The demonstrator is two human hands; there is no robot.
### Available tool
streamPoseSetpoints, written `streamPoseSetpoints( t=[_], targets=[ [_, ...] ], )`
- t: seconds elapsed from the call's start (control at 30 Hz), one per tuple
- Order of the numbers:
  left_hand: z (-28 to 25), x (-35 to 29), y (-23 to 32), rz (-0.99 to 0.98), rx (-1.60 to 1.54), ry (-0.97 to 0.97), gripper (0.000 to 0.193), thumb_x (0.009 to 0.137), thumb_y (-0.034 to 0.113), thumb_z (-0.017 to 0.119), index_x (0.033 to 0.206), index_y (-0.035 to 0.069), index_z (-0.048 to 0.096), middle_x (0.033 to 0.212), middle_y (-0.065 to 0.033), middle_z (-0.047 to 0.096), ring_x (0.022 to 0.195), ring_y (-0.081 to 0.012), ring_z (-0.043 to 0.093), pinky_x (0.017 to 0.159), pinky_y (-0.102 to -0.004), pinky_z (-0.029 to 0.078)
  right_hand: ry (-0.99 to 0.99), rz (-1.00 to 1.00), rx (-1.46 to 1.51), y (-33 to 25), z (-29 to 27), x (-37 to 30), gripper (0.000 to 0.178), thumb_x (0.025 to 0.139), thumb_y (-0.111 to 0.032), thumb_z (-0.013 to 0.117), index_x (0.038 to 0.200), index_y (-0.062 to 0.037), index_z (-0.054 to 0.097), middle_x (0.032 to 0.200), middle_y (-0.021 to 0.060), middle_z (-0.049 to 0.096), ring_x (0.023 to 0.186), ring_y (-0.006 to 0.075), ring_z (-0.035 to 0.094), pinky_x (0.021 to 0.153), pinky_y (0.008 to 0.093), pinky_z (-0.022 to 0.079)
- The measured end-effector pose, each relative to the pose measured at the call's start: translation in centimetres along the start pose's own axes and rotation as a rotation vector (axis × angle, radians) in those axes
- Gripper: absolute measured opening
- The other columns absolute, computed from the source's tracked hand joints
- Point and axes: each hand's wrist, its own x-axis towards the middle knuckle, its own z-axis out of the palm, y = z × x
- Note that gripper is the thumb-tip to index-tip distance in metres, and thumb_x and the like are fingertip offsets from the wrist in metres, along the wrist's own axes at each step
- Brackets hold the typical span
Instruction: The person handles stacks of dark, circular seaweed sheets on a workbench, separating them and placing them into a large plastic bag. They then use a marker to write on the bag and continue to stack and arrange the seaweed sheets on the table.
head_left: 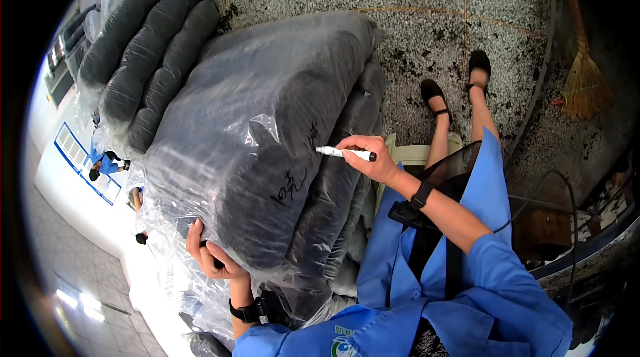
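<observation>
A large clear plastic bag packed with dark, soft goods lies in front of me on top of similar bags. Black handwritten strokes mark its near side. My right hand is closed around a white marker with a black end, its tip at the plastic beside the upper strokes. At the bag's lower left corner, my left hand rests against the plastic, fingers curled around a small black piece that looks like a cap, mostly hidden by the fingers.
More bagged dark rolls are stacked at the far left. A straw broom stands at the far right on the speckled floor. Dark cables hang at the right. People in blue are in the distance at left.
</observation>
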Motion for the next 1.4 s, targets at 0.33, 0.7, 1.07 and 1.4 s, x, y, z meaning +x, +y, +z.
streamPoseSetpoints(
  t=[0.33, 0.7, 1.07, 1.4],
  targets=[
    [-0.3, -0.1, -0.1, 0.013, 0.005, -0.015, 0.028, 0.094, 0.007, 0.038, 0.077, -0.011, 0.051, 0.119, -0.0211, 0.057, 0.111, -0.033, 0.053, 0.1, -0.0433, 0.036, 0.049, 0.044, -0.028, 0.4, -0.5, 0.0, 0.013, 0.082, -0.009, 0.062, 0.09, 0.0006, 0.065, 0.075, 0.0076, 0.065, 0.064, 0.0121, 0.06, 0.059, 0.0253, 0.045],
    [-0.3, 1.4, 0.7, -0.015, 0.003, 0.041, 0.018, 0.084, -0.001, 0.047, 0.067, -0.004, 0.049, 0.109, -0.0184, 0.064, 0.104, -0.0346, 0.056, 0.088, -0.0412, 0.042, 0.244, 0.119, -0.257, -9.8, -5.0, 1.4, 0.02, 0.089, -0.014, 0.061, 0.105, -0.0034, 0.06, 0.079, 0.0, 0.058, 0.071, 0.0055, 0.049, 0.063, 0.0215, 0.041],
    [-4.9, 3.4, -1.2, -0.271, -0.182, -0.2, 0.021, 0.077, 0.012, 0.063, 0.095, 0.003, 0.061, 0.095, -0.0127, 0.061, 0.086, -0.0299, 0.058, 0.074, -0.0413, 0.046, -0.117, 0.156, -0.729, -27.3, -4.8, 14.1, 0.018, 0.09, -0.017, 0.06, 0.1, -0.003, 0.059, 0.076, -0.0015, 0.054, 0.067, 0.0057, 0.047, 0.058, 0.0217, 0.039],
    [-12.3, 15.4, -8.1, -0.87, -0.378, -0.194, 0.029, 0.081, 0.02, 0.065, 0.062, 0.002, 0.053, 0.083, -0.0118, 0.065, 0.074, -0.0302, 0.06, 0.066, -0.0413, 0.047, -0.28, 0.208, -0.948, -41.3, 1.9, 34.8, 0.014, 0.091, -0.023, 0.06, 0.092, -0.0092, 0.059, 0.062, -0.0066, 0.042, 0.052, 0.0024, 0.037, 0.045, 0.0206, 0.028]
  ],
)
